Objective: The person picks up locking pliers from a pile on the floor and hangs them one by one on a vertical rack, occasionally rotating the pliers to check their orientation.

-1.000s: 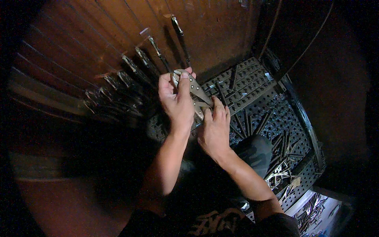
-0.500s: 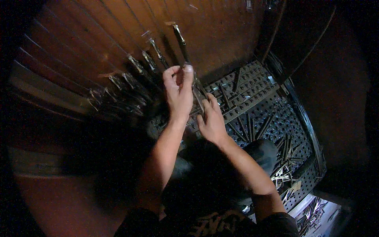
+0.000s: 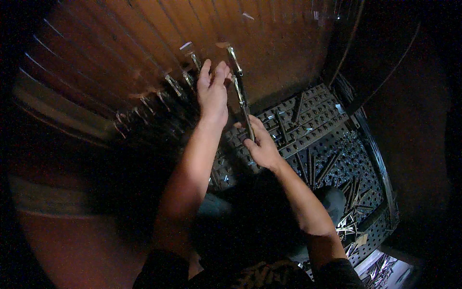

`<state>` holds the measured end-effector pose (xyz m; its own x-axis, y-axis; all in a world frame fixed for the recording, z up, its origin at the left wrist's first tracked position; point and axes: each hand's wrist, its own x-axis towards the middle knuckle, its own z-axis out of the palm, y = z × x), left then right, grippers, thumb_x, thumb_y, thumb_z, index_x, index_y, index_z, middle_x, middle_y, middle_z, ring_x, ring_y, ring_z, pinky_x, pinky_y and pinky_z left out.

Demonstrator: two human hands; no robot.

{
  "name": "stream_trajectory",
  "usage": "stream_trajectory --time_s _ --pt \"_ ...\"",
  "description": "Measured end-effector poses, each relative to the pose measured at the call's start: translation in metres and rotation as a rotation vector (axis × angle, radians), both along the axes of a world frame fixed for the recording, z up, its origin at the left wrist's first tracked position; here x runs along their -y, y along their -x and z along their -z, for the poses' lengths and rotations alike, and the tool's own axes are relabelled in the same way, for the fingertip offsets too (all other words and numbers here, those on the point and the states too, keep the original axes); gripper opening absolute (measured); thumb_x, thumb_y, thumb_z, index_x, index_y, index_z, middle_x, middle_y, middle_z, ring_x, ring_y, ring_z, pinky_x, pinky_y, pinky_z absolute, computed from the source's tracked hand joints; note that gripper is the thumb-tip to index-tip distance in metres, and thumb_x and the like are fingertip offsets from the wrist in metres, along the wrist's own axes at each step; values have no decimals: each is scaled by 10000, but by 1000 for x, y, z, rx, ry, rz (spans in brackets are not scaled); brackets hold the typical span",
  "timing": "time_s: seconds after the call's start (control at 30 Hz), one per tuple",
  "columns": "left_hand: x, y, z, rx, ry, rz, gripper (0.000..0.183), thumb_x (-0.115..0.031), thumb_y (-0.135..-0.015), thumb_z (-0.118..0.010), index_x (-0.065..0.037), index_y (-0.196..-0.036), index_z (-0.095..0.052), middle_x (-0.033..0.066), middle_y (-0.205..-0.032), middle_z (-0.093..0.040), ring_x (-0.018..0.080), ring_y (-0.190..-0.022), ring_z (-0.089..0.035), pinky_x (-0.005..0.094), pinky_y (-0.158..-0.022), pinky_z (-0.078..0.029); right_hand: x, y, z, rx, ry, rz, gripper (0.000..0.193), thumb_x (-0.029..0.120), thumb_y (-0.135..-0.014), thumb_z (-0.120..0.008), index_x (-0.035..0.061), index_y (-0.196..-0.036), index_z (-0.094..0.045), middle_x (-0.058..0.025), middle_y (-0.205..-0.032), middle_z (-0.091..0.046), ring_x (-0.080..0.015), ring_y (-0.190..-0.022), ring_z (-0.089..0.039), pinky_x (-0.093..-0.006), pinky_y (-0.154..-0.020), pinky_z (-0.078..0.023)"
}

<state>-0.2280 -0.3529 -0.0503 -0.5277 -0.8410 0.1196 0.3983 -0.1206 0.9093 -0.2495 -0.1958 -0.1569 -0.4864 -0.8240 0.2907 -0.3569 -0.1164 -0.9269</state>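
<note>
My right hand (image 3: 263,147) is closed around the lower end of a slender shiny metal strip (image 3: 241,96). The strip slants up and away, its top meeting or overlapping a hanging metal clip-like piece (image 3: 234,60); I cannot make out the joint. Just left of the strip, my left hand (image 3: 212,100) is raised with its fingers apart, holding nothing that I can see. Behind and left of it hang more clip-like metal pieces (image 3: 173,85) in a row, their lower ends lost in shadow.
A brown panel (image 3: 284,53) with thin lines stands behind. To the right, a slotted metal plate (image 3: 315,108) adjoins a perforated surface (image 3: 380,195) strewn with dark rods (image 3: 328,167) and shiny scraps. More metal strips lie in a pale tray (image 3: 404,269) at lower right.
My left hand has let go of the metal strip and opened its fingers. The right hand still grips the lower end. The whole view has shifted slightly.
</note>
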Motion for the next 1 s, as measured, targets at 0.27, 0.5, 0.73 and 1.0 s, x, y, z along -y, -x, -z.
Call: stream_trajectory --time_s 0.27,0.5,0.73,1.0 --pt "25 11 -5 -167 -45 101 606 -153 -1063 -461 -66 -1575 -150 332 -1505 -350 400 -1402 -399 477 -1152 -388 -5 -6 3 79 -20 -43 488 -21 -759 -532 51 -1235 -610 -197 -1430 -465 -346 -1416 -370 -425 -1192 -260" --pt "42 19 0 -243 -112 139 497 -124 -1061 -454 -44 -1511 -258 317 -1479 -389 403 -1371 -441 489 -1140 -413 -3 -7 4 83 -47 -52 489 -27 -789 -574 115 -1255 -618 -182 -1447 -455 -357 -1415 -368 -413 -1175 -299" --pt "63 19 6 -222 -87 158 440 -179 -1042 -532 22 -1404 -382 284 -1443 -458 377 -1356 -473 470 -1142 -413 2 -6 16 58 -24 -70 426 -14 -772 -551 60 -1189 -603 -188 -1395 -482 -353 -1394 -384 -415 -1175 -284" --pt "42 6 0 -29 205 -101 293 -161 -1020 -587 58 -1212 -563 176 -1212 -654 254 -1148 -632 392 -1028 -493 9 -7 17 62 -62 -73 265 18 -803 -554 21 -1067 -526 -168 -1237 -503 -330 -1220 -482 -383 -1061 -369"
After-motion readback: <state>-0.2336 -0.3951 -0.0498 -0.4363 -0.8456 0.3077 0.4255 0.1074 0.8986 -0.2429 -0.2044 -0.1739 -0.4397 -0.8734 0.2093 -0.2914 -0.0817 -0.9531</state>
